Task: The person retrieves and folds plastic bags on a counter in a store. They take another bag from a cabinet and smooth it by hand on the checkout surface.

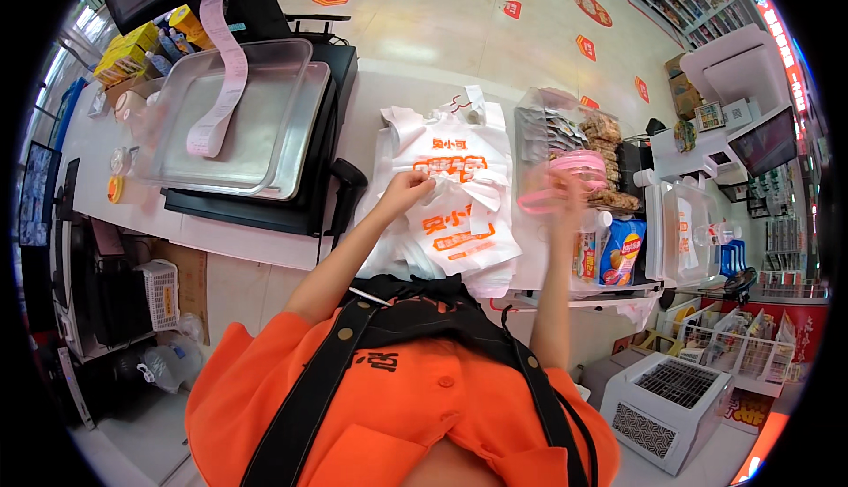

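A stack of white plastic carrier bags (450,244) with orange print lies on the counter in front of me. Over the stack is my left hand (408,194), its fingers pinched together at the bags' white plastic. The thin film between the fingertips is partly hidden. To the right, my right hand (570,197) is smeared by motion, so its fingers do not show clearly. It is beside a pink ring-shaped object (580,167) and a pink loop (537,203), in front of a clear bin (541,109) of packaged snacks. Whether it grips the pink loop is unclear.
Left stands a black machine with metal and clear trays (296,188), a long paper receipt (231,81) and a black handheld scanner (346,188). A blue snack bag (622,251) and a white-capped bottle (594,222) stand near the right front edge. Clear containers (693,262) are farther right.
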The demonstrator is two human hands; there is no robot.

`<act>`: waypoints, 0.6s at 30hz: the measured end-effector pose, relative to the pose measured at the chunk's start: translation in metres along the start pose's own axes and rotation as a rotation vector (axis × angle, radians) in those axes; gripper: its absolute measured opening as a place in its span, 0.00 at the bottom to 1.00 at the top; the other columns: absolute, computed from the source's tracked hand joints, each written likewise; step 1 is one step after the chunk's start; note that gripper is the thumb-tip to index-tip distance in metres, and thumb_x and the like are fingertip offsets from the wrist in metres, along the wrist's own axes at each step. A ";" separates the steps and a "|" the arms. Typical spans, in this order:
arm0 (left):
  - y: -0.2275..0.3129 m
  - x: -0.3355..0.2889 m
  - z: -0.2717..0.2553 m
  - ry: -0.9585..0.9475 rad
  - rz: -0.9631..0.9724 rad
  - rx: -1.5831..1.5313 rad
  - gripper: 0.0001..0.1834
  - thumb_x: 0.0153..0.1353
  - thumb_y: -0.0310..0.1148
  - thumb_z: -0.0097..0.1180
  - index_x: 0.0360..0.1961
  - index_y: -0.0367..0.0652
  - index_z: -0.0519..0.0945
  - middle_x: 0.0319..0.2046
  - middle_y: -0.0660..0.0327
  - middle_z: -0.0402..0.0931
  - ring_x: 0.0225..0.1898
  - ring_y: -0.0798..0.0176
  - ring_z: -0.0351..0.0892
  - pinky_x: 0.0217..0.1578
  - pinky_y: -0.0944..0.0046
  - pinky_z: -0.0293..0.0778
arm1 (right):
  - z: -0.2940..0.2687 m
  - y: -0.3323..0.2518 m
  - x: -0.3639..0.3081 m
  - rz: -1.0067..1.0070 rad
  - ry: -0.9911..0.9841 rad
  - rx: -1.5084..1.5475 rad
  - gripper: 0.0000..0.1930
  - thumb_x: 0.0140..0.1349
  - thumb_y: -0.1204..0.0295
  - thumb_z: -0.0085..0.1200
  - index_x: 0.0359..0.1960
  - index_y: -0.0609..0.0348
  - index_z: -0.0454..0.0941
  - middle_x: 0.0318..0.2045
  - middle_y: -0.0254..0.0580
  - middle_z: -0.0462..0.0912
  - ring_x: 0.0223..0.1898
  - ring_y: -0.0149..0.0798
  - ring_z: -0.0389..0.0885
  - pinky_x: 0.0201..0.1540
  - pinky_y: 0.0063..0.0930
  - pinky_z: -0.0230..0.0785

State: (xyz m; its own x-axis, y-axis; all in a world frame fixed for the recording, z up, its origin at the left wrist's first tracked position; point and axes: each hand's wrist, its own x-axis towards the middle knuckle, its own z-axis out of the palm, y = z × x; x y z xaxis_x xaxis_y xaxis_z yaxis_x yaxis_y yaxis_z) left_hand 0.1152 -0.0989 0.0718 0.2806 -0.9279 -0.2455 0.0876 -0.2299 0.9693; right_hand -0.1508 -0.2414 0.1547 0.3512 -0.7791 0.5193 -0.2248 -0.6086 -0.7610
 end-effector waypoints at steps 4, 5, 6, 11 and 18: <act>0.010 -0.003 -0.001 -0.061 -0.124 -0.139 0.12 0.57 0.39 0.56 0.30 0.41 0.79 0.26 0.70 0.73 0.29 0.77 0.67 0.33 0.75 0.62 | 0.090 -0.014 -0.008 0.136 -0.635 0.023 0.18 0.53 0.69 0.60 0.46 0.62 0.75 0.48 0.43 0.76 0.51 0.38 0.72 0.53 0.31 0.64; 0.013 -0.003 -0.002 -0.058 -0.151 -0.135 0.12 0.57 0.39 0.56 0.29 0.41 0.79 0.26 0.70 0.73 0.29 0.77 0.67 0.33 0.75 0.62 | 0.095 -0.013 -0.007 0.171 -0.682 0.087 0.17 0.53 0.70 0.60 0.44 0.62 0.76 0.45 0.44 0.78 0.49 0.38 0.74 0.52 0.30 0.65; 0.016 -0.002 -0.003 -0.059 -0.170 -0.130 0.11 0.56 0.39 0.56 0.29 0.42 0.79 0.25 0.70 0.73 0.29 0.76 0.67 0.33 0.74 0.62 | 0.100 -0.012 -0.007 0.279 -0.733 0.102 0.16 0.52 0.70 0.60 0.42 0.61 0.77 0.43 0.44 0.79 0.47 0.39 0.76 0.51 0.30 0.66; 0.024 0.005 -0.004 -0.030 -0.314 -0.347 0.10 0.54 0.36 0.55 0.28 0.41 0.79 0.27 0.66 0.75 0.28 0.74 0.69 0.33 0.74 0.63 | 0.106 -0.011 -0.016 0.323 -0.564 0.189 0.11 0.50 0.75 0.60 0.37 0.62 0.78 0.36 0.42 0.81 0.39 0.38 0.79 0.45 0.28 0.69; 0.032 0.012 -0.002 -0.097 -0.385 -0.414 0.10 0.56 0.36 0.56 0.32 0.40 0.80 0.29 0.65 0.75 0.30 0.74 0.70 0.31 0.73 0.65 | 0.110 -0.016 -0.031 0.076 -0.412 0.171 0.09 0.50 0.80 0.59 0.35 0.60 0.80 0.33 0.40 0.79 0.37 0.39 0.77 0.42 0.27 0.69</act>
State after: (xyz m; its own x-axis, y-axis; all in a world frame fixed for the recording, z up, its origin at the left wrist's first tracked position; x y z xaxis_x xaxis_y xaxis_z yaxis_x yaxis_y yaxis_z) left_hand 0.1231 -0.1171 0.1000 0.0673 -0.8269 -0.5584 0.5388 -0.4409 0.7179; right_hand -0.0584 -0.1910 0.1075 0.6798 -0.6747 0.2875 -0.1229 -0.4913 -0.8623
